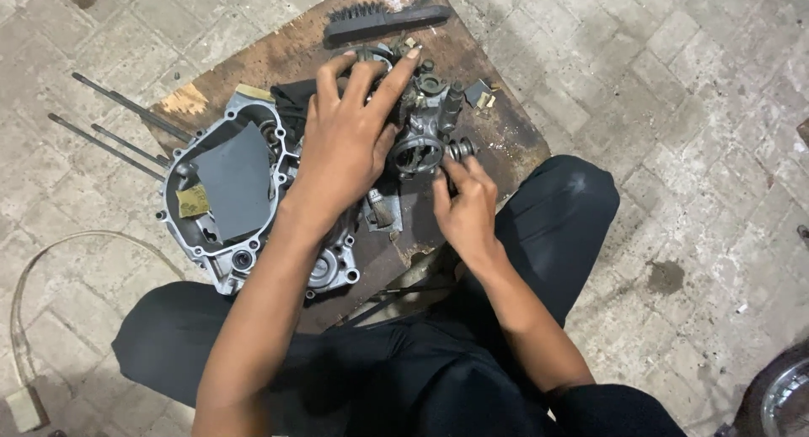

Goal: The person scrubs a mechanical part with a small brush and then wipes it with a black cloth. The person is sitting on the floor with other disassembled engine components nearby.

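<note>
Fingers: our left hand (350,138) lies spread flat over the carburettor (421,121), fingers wide, pressing rather than gripping; our right hand (463,205) pinches its fingertips on a small round part (461,149) at the carburettor's lower right side.
Carburettor: it sits on the board (506,134), just right of the engine case, half hidden under our left palm.
Doing it well: we judge the left hand should bear down firmly so the body does not twist, while the right works the small part with light, even turns.
Board: a worn brown wooden slab serves as our bench, resting on the floor before our knees.
Engine case: a grey cast cover (244,235) lies on the board's left, a dark sheet (236,180) inside it.
Rods: three long thin rods (114,121) stick out leftward.
Brush: a black wire brush (383,20) lies at the far edge.
Floor: grey paving bricks (674,108), stained in spots.
</note>
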